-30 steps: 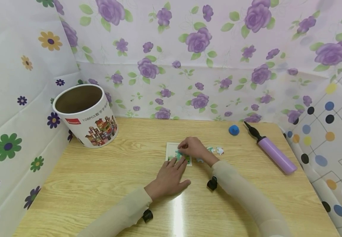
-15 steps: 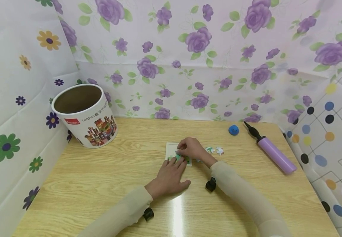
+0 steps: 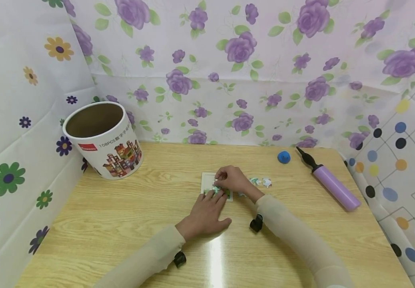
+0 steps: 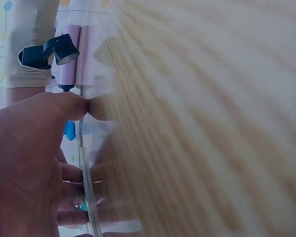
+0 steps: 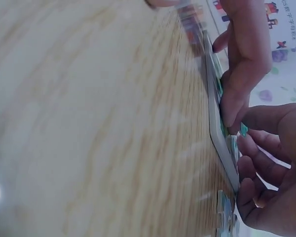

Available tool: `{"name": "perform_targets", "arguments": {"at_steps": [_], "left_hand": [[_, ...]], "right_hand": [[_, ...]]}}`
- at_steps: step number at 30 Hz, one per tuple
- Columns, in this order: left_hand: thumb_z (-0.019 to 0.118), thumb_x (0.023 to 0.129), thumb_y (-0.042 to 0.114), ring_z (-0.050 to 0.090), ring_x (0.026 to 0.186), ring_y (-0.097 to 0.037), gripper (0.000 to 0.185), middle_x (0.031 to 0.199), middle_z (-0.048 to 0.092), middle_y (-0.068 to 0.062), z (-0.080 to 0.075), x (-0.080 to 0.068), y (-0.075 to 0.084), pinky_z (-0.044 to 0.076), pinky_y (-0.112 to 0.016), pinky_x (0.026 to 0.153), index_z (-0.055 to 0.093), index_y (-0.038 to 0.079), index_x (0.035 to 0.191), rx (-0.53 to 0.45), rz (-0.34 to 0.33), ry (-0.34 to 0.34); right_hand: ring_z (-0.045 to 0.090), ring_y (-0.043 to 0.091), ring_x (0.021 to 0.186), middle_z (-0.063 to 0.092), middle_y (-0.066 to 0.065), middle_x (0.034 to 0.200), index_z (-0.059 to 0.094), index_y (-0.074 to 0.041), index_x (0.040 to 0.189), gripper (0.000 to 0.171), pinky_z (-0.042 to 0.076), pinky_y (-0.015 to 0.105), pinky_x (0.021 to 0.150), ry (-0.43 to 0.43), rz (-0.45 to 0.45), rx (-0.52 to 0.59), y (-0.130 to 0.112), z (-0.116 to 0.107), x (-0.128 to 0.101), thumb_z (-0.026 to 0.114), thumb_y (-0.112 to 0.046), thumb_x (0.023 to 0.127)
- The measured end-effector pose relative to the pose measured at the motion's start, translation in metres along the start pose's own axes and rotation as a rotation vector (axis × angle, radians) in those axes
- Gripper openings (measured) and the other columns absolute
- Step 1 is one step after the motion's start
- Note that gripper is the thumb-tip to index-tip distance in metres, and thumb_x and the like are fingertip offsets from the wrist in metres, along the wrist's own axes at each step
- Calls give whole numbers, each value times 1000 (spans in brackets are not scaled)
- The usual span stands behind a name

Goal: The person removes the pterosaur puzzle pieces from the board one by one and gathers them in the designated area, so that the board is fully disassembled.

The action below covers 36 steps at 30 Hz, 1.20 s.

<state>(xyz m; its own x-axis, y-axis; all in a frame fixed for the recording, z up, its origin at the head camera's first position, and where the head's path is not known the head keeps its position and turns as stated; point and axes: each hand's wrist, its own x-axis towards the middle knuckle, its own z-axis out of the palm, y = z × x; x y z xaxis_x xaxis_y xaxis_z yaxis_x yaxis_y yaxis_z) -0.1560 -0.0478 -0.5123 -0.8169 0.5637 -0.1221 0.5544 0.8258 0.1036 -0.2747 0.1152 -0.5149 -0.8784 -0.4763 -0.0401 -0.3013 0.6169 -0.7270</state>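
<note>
Left hand [image 3: 205, 214] lies flat on the wooden table [image 3: 121, 224], fingers straight and close together, tips pressing the near edge of the small puzzle board [image 3: 207, 182]. Board sits at mid-table, flat, roughly square, so no clear long axis; its edges run about parallel to the table edges. Right hand [image 3: 230, 180] rests on the board's right part, fingers curled down and pinching a green puzzle piece [image 3: 217, 189] against the board surface. Right wrist view shows the board edge-on, with the fingertips [image 5: 246, 190] bearing on it.

Just right of the right hand: loose puzzle pieces [image 3: 261, 183] flat on the table. Farther right, a blue ball [image 3: 284, 157] and a purple hand pump [image 3: 328, 181], black nozzle pointing to the far left, long axis diagonal.

Far left corner: open white cylindrical tub [image 3: 103, 138], tilted, printed with coloured buildings, a red brand tag (unreadable) and "108PCS" followed by characters too small to read.

Surface: light wood grain, glossy. Surround: floral sheeting [image 3: 229, 72] behind and left, dotted sheeting right.
</note>
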Motion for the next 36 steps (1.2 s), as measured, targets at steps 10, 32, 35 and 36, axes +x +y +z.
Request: {"name": "perform_targets", "arguments": {"at_steps": [10, 32, 35, 36], "left_hand": [[39, 102, 64, 32, 151, -34, 80, 168, 27, -5, 2, -2, -2, 34, -55, 116, 31, 12, 162, 12, 21, 10], [42, 102, 63, 24, 155, -34, 81, 169, 26, -6, 4, -3, -6, 24, -54, 122, 30, 10, 162, -57, 43, 29], [43, 102, 62, 24, 155, -34, 81, 168, 26, -7, 3, -3, -5, 24, -54, 122, 30, 9, 162, -70, 43, 27], [43, 102, 62, 25, 154, -34, 81, 168, 27, -7, 2, -3, -5, 24, -54, 122, 31, 9, 162, -75, 42, 28]], "right_hand": [[67, 15, 84, 71, 0, 95, 74, -14, 105, 9, 57, 33, 74, 62, -22, 85, -2, -13, -8, 70, -19, 99], [68, 16, 86, 73, 0, 98, 76, -14, 105, 13, 57, 37, 79, 174, -4, 19, 26, -65, -61, 73, -24, 97], [66, 16, 84, 73, -1, 96, 76, -16, 103, 11, 56, 35, 76, 186, 12, 4, 31, -70, -69, 74, -24, 96], [66, 16, 83, 73, -2, 95, 77, -16, 103, 10, 55, 35, 74, 188, 17, 4, 33, -71, -72, 74, -24, 96]]}}
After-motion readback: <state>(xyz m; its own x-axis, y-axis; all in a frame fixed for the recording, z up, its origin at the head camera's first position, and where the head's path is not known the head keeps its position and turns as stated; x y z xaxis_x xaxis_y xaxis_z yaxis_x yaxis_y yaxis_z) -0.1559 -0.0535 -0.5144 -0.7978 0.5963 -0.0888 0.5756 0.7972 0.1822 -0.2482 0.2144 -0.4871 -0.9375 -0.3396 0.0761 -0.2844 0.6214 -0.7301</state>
